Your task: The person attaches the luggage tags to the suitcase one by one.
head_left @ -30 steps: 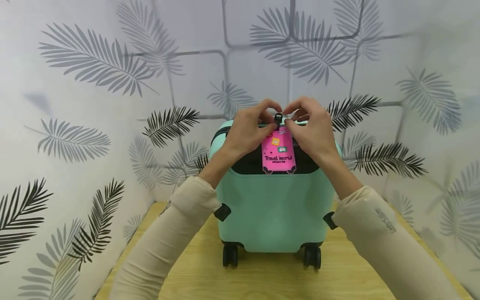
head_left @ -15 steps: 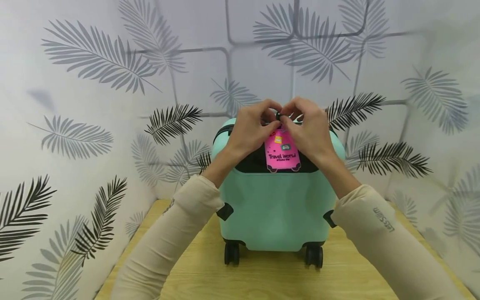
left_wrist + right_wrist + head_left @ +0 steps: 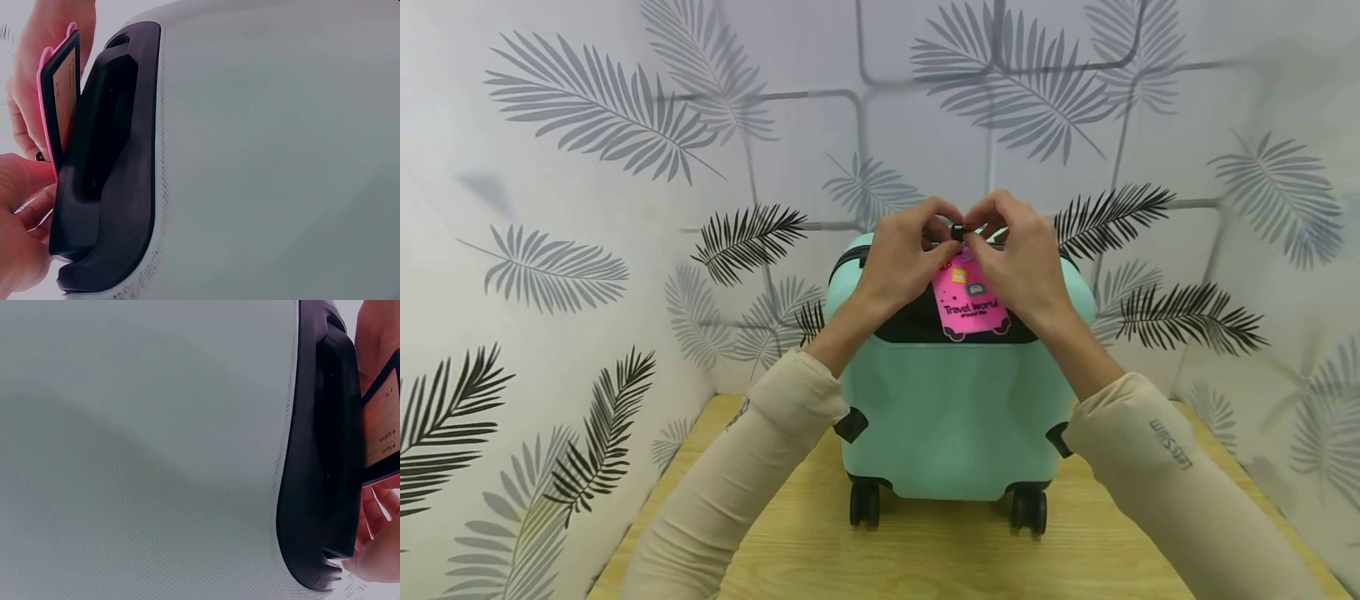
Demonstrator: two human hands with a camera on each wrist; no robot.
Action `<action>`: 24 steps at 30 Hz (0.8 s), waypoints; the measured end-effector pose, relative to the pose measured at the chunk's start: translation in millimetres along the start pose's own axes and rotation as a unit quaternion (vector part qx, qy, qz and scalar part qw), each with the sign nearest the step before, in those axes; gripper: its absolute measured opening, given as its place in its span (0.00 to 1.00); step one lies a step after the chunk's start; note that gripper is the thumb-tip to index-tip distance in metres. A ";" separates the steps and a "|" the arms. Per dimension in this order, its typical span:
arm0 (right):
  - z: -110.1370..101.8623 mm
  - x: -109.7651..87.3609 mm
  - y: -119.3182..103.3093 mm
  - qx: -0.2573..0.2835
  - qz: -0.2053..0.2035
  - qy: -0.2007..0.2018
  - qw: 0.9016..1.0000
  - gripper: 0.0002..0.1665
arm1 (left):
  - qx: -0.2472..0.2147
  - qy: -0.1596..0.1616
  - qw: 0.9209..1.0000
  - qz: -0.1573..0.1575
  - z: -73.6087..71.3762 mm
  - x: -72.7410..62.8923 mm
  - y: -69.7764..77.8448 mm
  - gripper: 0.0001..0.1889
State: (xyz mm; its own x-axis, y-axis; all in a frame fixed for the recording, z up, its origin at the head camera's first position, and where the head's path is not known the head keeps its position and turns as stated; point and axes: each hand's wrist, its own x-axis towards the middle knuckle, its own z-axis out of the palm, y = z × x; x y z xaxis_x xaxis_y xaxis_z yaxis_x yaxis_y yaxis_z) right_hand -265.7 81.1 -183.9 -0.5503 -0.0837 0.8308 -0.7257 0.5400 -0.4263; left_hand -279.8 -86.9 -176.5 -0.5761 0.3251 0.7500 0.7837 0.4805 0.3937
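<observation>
A pink luggage tag (image 3: 973, 304) printed "Travel World" hangs tilted in front of the black handle area of a mint-green suitcase (image 3: 955, 417). At its top is a small black buckle (image 3: 957, 232) on the strap. My left hand (image 3: 904, 257) pinches the strap from one side, thumb and index fingertip at the buckle. From the other side my right hand (image 3: 1021, 254) pinches there too. Fingers hide most of the strap. Both wrist views show the tag's back, with a paper card (image 3: 64, 94) in a black frame, beside the black carry handle (image 3: 340, 444).
The suitcase stands upright on black wheels (image 3: 865, 504) on a wooden table (image 3: 940, 562). Behind it rises a pale wall covering (image 3: 805, 167) with feather-like leaf prints. Black corner pieces (image 3: 852, 425) mark the suitcase's sides.
The fingertips of both hands have drawn in over the buckle, which stood more exposed before. The tag's lower end has swung to the right. The head view has shifted slightly.
</observation>
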 end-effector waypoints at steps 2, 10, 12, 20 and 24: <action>0.4 -0.3 1.2 0.000 0.000 -0.004 1.000 0.06 | -0.002 0.002 1.000 -0.002 -0.3 -1.1 -0.2 0.10; 1.7 -2.4 1.8 0.004 0.012 -0.015 1.000 0.04 | 0.013 0.006 1.000 0.000 0.3 -1.6 -2.1 0.09; 2.0 -2.8 1.6 -0.001 0.015 -0.014 1.000 0.04 | 0.018 0.004 1.000 0.000 1.2 -0.9 -1.7 0.09; 4.4 -6.6 -0.1 -0.030 -0.008 0.000 1.000 0.04 | 0.050 -0.004 0.999 -0.006 3.4 0.9 3.1 0.09; 3.9 -9.6 -2.3 -0.050 -0.017 0.009 0.999 0.04 | 0.055 -0.010 0.998 -0.004 3.4 1.0 6.7 0.09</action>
State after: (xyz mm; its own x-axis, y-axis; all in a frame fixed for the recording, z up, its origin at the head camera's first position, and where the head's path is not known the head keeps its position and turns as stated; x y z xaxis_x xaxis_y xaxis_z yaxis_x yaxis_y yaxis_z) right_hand -260.4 77.3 -192.3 -0.5178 -0.0892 0.8509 -0.6986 0.6182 -0.3603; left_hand -275.9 -80.5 -174.9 -0.5870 0.3366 0.7363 0.7495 0.5697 0.3371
